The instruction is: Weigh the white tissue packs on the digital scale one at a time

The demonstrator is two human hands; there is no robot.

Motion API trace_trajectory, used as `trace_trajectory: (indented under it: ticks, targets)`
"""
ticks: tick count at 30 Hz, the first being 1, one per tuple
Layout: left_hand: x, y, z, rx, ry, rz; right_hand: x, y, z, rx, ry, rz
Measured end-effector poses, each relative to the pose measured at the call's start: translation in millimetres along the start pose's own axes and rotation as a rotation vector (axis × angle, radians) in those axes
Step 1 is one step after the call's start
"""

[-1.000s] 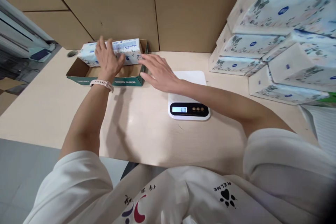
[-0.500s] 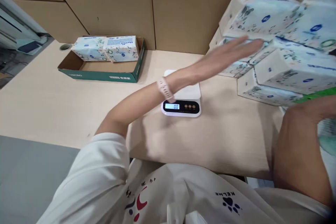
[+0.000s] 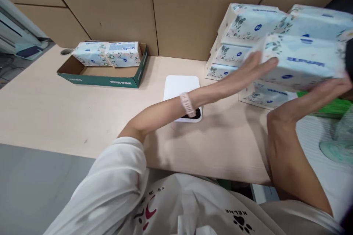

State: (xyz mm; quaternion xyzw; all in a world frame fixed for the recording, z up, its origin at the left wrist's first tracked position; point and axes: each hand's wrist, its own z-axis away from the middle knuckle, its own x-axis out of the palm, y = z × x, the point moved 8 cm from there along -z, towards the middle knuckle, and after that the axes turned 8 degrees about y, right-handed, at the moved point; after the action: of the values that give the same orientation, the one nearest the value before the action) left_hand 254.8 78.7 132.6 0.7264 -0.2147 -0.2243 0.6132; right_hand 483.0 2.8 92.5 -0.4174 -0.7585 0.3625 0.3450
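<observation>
Between my two hands a pack of tissues (image 3: 306, 60), pale blue with leaf prints, is tilted and raised above another pack (image 3: 271, 95) at the right of the table. My left hand (image 3: 255, 68) lies along its left end, fingers stretched and somewhat blurred. Under its lower right side, my right hand (image 3: 329, 86) supports it with bent fingers. Beneath my left forearm is a white digital scale (image 3: 182, 84); the wristband arm covers most of its dark panel, so the display is hidden. Behind the held pack stand more stacked tissue packs (image 3: 253, 25).
At the back left, a green-sided open carton (image 3: 104, 79) holds two tissue packs (image 3: 123, 54). Large cardboard boxes (image 3: 182, 25) line the table's rear edge. Green material (image 3: 335, 105) and a clear plastic item with a pale green part (image 3: 335, 150) are at the right.
The front upper tissue pack has been taken hold of and raised off the one below. My right hand has come into view under it, and my left hand has reached its left end.
</observation>
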Motion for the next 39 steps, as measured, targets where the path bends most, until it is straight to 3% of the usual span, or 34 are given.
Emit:
trace_trajectory:
  ticks: [2,5,7,10,18,24,31,34,39]
  targets:
    - [-47,15,41,0.085,0.12,-0.066,23,-26,45,-0.105,-0.17,-0.05]
    - [-105,17,107,0.11,0.222,-0.079,56,-30,110,0.046,-0.406,-0.026]
    - [-133,3,143,0.035,0.293,-0.019,76,-29,147,0.154,-0.586,-0.003]
    - [-156,-21,175,-0.059,0.389,0.048,93,-28,183,0.226,-0.756,0.014]
    - [-173,-49,192,-0.094,0.473,0.112,100,-32,200,0.168,-0.87,0.001]
    - [-188,-64,208,-0.135,0.592,0.107,89,-28,185,0.097,-0.7,-0.048]
    - [-189,-107,222,-0.299,0.737,0.321,85,14,187,0.381,-0.639,0.002]
    - [-185,-108,224,-0.295,0.746,0.353,85,24,189,0.484,-0.625,-0.002]
    - [-186,-105,226,-0.293,0.776,0.363,85,21,190,0.487,-0.64,-0.027]
